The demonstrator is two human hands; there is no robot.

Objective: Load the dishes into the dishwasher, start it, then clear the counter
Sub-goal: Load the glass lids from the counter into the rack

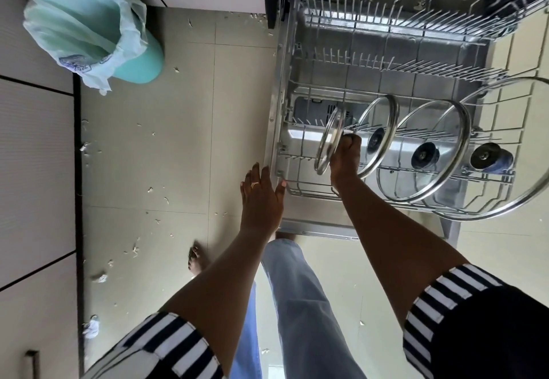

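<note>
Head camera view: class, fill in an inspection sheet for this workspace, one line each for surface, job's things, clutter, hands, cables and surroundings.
Surface: tiled floor; lower rack pulled out.
Job's things: three larger glass lids stand on edge in the lower rack; small glass lid held at its left end; upper rack looks empty.
Clutter: pale scraps scattered on the floor.
Hands: right hand grips the small glass lid, fingers curled; left hand open beside the rack's near corner.
Cables: nothing seen.
Surroundings: lined teal bin and pale cabinets at left.
</note>
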